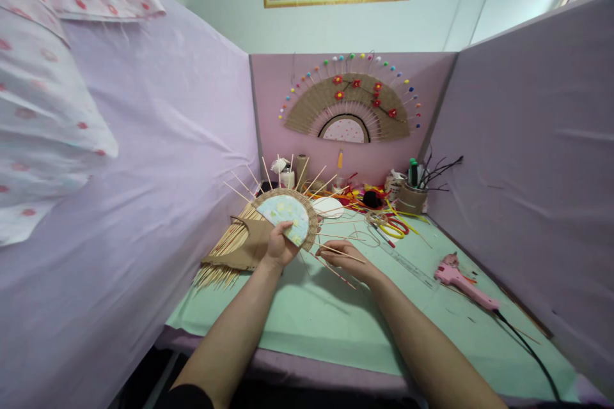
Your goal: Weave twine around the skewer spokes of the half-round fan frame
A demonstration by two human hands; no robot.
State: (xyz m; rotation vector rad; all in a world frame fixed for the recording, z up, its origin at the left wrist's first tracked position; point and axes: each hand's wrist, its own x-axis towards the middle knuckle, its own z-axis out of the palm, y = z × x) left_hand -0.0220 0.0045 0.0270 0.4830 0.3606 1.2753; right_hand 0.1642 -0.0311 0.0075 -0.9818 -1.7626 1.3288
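My left hand [282, 246] grips a half-round fan piece [288, 214] by its lower edge, thumb on the pale blue floral face. A woven brown twine band [313, 225] rims its curve, and thin wooden sticks [314, 177] radiate outward from it. My right hand [343, 257] is closed at the band's lower right end, among the last sticks. One stick [348, 254] crosses over its fingers and another, with red marks [338, 275], runs below them. What the fingertips pinch is too small to make out. A loose loop of twine [369, 238] lies just behind this hand.
Left on the green table [307, 339] lie bundled sticks [218, 249] under cut cardboard [256, 244]. Scissors [396, 227], a clear ruler [407, 266] and a pink glue gun [465, 282] with its cord are to the right. A finished fan [352, 102] hangs on the back panel.
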